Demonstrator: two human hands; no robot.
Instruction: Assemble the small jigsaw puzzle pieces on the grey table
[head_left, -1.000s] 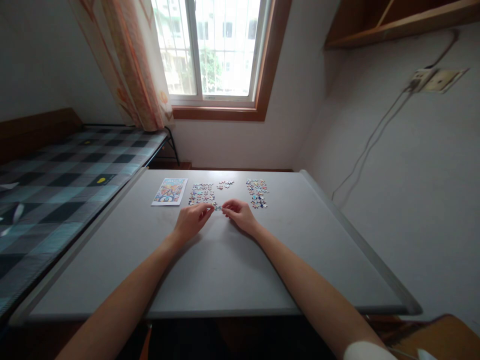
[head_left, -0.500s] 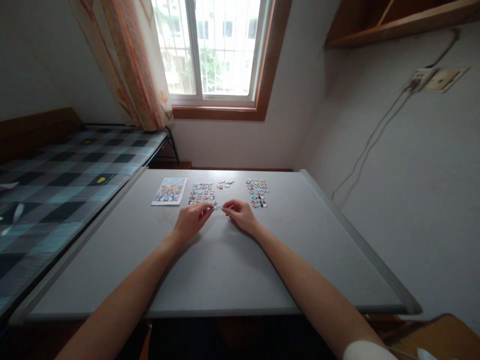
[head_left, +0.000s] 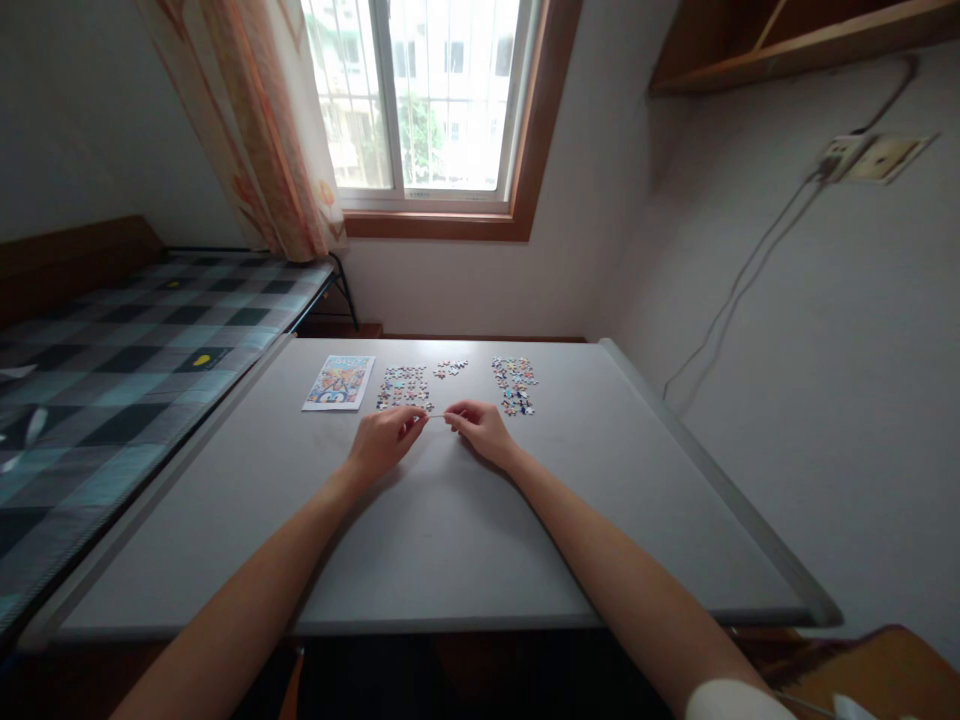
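Observation:
My left hand (head_left: 386,437) and my right hand (head_left: 480,428) face each other over the table. Between their fingertips stretches a thin strip of joined jigsaw puzzle pieces (head_left: 436,417), seen nearly edge-on. Each hand pinches one end of it. Just beyond my left hand lies a group of loose puzzle pieces (head_left: 405,385) in rough rows. A smaller cluster of pieces (head_left: 451,368) sits farther back in the middle. Past my right hand, to the right, is another group of pieces (head_left: 516,385). A colourful picture sheet (head_left: 339,383) lies left of them.
The grey-white table (head_left: 435,560) has raised side edges. A bed with a checked cover (head_left: 187,330) stands along the left. Ahead are a window (head_left: 420,100) and a curtain (head_left: 259,130). A cable (head_left: 750,260) hangs on the right wall from a socket (head_left: 844,158).
The strip of pieces between my fingers has tilted, from showing its bluish face to nearly edge-on. Both hands stay in almost the same place.

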